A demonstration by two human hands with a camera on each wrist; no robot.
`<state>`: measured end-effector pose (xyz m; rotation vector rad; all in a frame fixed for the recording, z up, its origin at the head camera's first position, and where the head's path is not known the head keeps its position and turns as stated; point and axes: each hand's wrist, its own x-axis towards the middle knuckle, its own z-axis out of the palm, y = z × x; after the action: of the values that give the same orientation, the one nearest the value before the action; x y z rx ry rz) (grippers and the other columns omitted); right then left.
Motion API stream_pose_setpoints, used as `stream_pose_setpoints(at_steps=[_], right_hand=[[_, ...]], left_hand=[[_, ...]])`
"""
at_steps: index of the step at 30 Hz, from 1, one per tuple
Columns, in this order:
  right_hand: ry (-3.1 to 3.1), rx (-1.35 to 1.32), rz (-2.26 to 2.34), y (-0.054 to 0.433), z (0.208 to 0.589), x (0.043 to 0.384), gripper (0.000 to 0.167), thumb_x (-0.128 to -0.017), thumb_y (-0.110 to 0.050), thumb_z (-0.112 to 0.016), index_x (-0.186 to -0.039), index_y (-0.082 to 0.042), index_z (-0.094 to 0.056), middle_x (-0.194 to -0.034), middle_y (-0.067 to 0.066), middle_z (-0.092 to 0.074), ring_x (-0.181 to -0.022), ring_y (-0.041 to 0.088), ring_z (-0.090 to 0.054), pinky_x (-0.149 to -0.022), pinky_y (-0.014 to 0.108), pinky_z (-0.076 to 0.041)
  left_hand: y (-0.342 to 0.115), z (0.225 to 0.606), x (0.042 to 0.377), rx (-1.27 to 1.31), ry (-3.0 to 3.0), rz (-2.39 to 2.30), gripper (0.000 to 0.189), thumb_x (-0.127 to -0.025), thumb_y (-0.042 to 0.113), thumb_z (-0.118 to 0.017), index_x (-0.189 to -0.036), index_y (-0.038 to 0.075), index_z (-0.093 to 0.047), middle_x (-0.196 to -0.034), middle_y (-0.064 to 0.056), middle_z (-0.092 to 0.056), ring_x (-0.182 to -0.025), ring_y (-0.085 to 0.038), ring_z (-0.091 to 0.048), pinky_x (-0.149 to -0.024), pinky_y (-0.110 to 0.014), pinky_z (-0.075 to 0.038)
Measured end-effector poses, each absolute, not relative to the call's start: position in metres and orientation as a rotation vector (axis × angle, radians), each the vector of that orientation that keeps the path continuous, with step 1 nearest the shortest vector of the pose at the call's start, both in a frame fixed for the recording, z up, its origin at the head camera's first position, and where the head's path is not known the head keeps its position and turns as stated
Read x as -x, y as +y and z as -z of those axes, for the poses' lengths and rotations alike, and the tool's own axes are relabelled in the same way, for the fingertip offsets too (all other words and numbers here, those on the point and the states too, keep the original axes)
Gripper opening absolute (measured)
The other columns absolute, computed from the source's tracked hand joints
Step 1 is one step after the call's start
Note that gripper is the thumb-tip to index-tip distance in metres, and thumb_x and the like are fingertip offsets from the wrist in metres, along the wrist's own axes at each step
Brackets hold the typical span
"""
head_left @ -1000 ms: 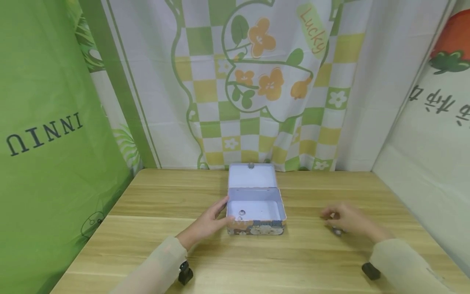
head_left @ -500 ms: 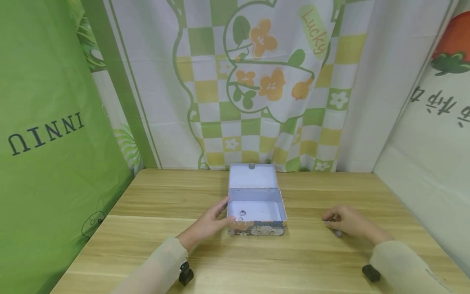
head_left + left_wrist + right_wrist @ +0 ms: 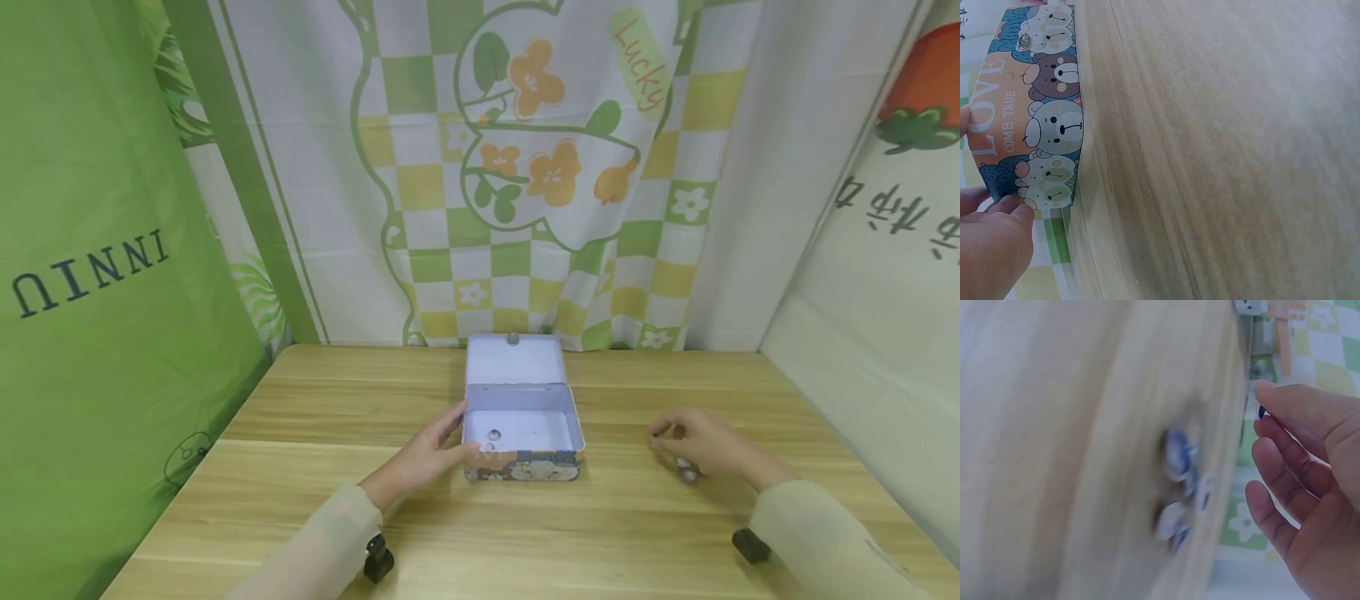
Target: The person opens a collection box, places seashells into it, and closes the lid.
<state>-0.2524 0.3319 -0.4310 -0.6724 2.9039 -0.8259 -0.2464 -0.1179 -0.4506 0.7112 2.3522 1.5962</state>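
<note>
A tin box (image 3: 545, 467) with printed bears stands on the table, its lid (image 3: 515, 360) tipped back. My left hand (image 3: 422, 457) grips the box's left side, thumb at the front rim; in the left wrist view its fingers (image 3: 1007, 209) curl behind the printed wall. Inside lie a small round shiny piece (image 3: 494, 435) and a fainter one nearer the front. To the right, my right hand (image 3: 708, 446) pinches a small dark blue piece (image 3: 1261, 412) between thumb and forefinger. Below that hand several small glossy blue-and-white pieces (image 3: 1177, 453) lie on the wood, blurred.
The wooden table (image 3: 360, 375) runs back to a checked curtain (image 3: 517, 275). A green cloth (image 3: 112, 375) hangs on the left and a pale one (image 3: 862, 317) on the right. A thin dark cable (image 3: 187, 450) hangs beyond the left table edge.
My right hand has risen slightly and shifted left from the small pieces, with one now between thumb and forefinger. The left hand and the box have stayed put.
</note>
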Motion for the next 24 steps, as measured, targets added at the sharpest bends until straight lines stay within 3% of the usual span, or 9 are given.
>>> stream_pose_setpoints(at_steps=[8,24], right_hand=[[2.943,0.829,0.818,0.313,0.411,0.257,0.019,-0.094,-0.015,-0.072,-0.11,-0.006,-0.075,-0.103,-0.001,-0.072,-0.083,0.008,-0.06,-0.066,0.026,-0.053],[2.922,0.944,0.788,0.259,0.376,0.267,0.016,-0.093,-0.017,-0.073,-0.108,-0.012,-0.076,-0.098,-0.007,-0.07,-0.082,0.009,-0.061,-0.068,0.027,-0.054]], left_hand=[[-0.118,0.451,0.247,-0.71,2.358,-1.596,0.077,-0.101,0.022,-0.063,-0.159,-0.001,-0.017,-0.164,-0.021,-0.013,-0.149,-0.038,-0.019,-0.12,-0.049,-0.015],[-0.118,0.451,0.247,-0.716,2.348,-1.602,0.078,-0.101,0.023,-0.063,-0.158,-0.002,-0.017,-0.164,-0.02,-0.013,-0.149,-0.038,-0.018,-0.12,-0.05,-0.015]])
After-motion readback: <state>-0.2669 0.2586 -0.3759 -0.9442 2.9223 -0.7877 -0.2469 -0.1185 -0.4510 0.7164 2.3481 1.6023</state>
